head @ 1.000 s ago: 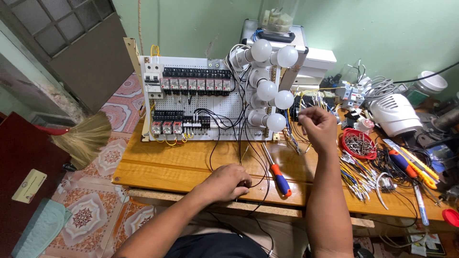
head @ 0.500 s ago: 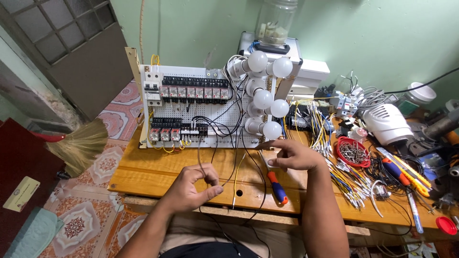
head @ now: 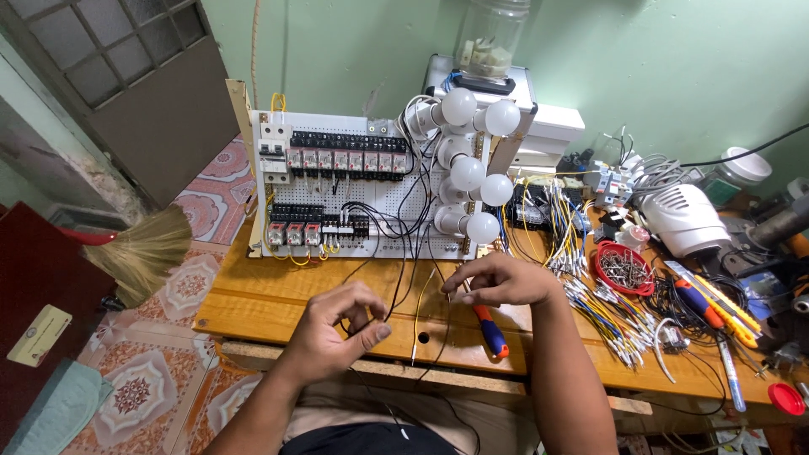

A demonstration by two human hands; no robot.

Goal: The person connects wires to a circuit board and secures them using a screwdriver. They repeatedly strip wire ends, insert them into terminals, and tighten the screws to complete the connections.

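The person's left hand (head: 337, 324) sits over the front of the wooden bench (head: 270, 295), thumb and forefinger pinched on a black wire (head: 396, 291) that runs up toward the wiring panel (head: 337, 181); other fingers curled in. The right hand (head: 501, 281) hovers just right of it, fingertips pressed together on the top end of a pale yellow wire (head: 419, 312), which hangs down past the bench edge. As for progress, judged from the layout: the panel already carries two rows of relays w/ plenty of black leads landed, and the white bulbs (head: 468, 173) at its right side are mounted and wired, so most of the build looks done; the loose black & yellow leads in hand aren't terminated yet, and a big spread of pre-cut wires (head: 607, 312) to the right lies unused. A screwdriver w/ red-blue handle (head: 489, 330) lies just under the right wrist, touching nothing held. Room: the bench strip between panel and front edge is fairly open on the left; on the right it's crowded, w/ a red bowl of small parts (head: 624, 270), more tools, a white fan-like unit. The front edge is close under both hands, and dangling leads cross it. A straw broom (head: 139, 253) leans off the bench's left end, well apart.
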